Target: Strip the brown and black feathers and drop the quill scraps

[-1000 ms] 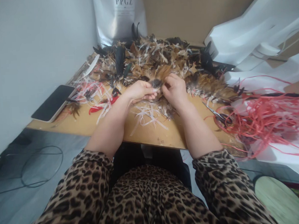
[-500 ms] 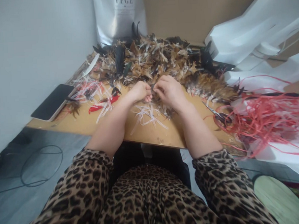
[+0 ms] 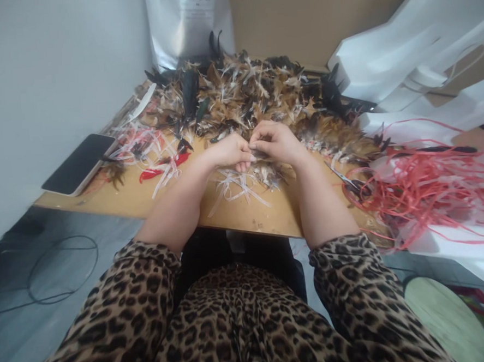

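Observation:
My left hand [image 3: 235,152] and my right hand [image 3: 275,142] meet above the front part of the wooden table [image 3: 264,218]. The fingers of both are pinched together, and what they hold is too small and hidden to name. Behind them spreads a big heap of brown and black feathers [image 3: 257,92]. Just below my hands lie thin white ribbon strips [image 3: 240,189], and a small clump of greyish feathers [image 3: 268,175] is beside them under my right hand.
At the left lie a phone [image 3: 79,163], red feathers [image 3: 151,174] and pink and white scraps [image 3: 141,143]. Scissors [image 3: 351,184] and tangled red ribbon [image 3: 439,191] are at the right. A silver bag [image 3: 191,25] stands behind; a white machine [image 3: 382,63] is back right.
My left hand has turned slightly, its fingertips now overlapping those of my right hand. The whole view has shifted a little.

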### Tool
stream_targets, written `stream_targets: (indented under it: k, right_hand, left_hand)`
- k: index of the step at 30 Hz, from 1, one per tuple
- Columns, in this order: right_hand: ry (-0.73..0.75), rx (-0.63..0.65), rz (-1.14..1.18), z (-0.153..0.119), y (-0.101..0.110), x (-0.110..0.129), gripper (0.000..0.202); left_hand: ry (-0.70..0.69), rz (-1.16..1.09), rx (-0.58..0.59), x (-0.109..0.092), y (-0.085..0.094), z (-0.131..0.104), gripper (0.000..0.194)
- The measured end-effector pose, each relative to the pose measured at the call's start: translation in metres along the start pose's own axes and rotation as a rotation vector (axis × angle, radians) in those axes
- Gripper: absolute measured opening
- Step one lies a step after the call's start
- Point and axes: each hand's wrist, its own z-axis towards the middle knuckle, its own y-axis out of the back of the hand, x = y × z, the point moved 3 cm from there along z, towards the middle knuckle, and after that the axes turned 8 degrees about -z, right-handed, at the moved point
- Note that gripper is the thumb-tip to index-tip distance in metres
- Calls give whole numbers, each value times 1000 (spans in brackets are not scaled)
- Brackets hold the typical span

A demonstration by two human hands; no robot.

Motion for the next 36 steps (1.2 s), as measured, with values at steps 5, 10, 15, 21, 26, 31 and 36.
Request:
stream_targets:
  k: [5,10,15,21,26,31,36]
  right_hand:
    - [-224,16,334,-7,-1,-21,16]
    - [-349,-159,413,-8,-8,-32,21]
    - [-309,-251,355,-4,-17,-29,22]
    - [-100,-231,-122,-4,-21,1,13]
    - [-39,-154,-328,-6,-14,14,14]
    - [-117,-137,-167,-9,3,-1,11]
    - [-276,-131,277,-11,6,-13,16]
  left_hand:
    - [-60,-112,36,-7,-6,-2,17]
    - [-132,-278,-214,-13,2,-2,17]
    - [-170,-436,-477,-7,17,4,13]
    - [-103,-348,-546,2,17,11,19]
    - [-84,-29,-394,3,7,8,25]
    - [-111,19,-142,-9,-3,-3,20]
    - [-169,-208,-160,-18,-1,-6,16]
